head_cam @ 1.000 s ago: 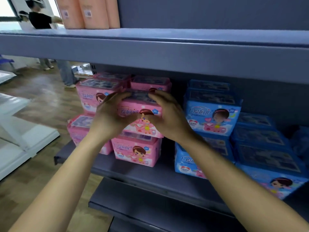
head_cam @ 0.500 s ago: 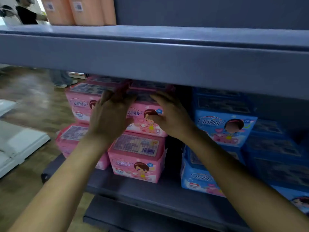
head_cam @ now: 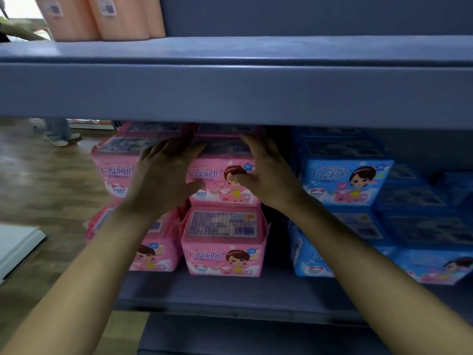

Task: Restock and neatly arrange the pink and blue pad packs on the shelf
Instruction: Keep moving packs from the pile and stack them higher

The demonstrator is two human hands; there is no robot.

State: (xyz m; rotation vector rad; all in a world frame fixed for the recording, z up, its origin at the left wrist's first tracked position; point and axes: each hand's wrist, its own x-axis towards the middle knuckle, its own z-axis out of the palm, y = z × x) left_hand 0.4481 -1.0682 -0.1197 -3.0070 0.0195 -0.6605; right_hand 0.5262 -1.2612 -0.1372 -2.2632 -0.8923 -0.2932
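The left hand [head_cam: 163, 180] grips the left side of the top pink pack [head_cam: 217, 175] and the right hand [head_cam: 268, 175] grips its right side, fingers over the top, thumbs on the front. The pack sits on a lower pack [head_cam: 222, 249] on the shelf [head_cam: 230, 290], left of the blue packs [head_cam: 345, 183].

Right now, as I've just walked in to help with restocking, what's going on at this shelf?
A person holds the upper pink pack in the middle stack with both hands: the left hand grips its left side, the right hand its right side, thumbs on its front. It sits on a lower pink pack on the shelf. More pink packs stand to the left, blue packs to the right.
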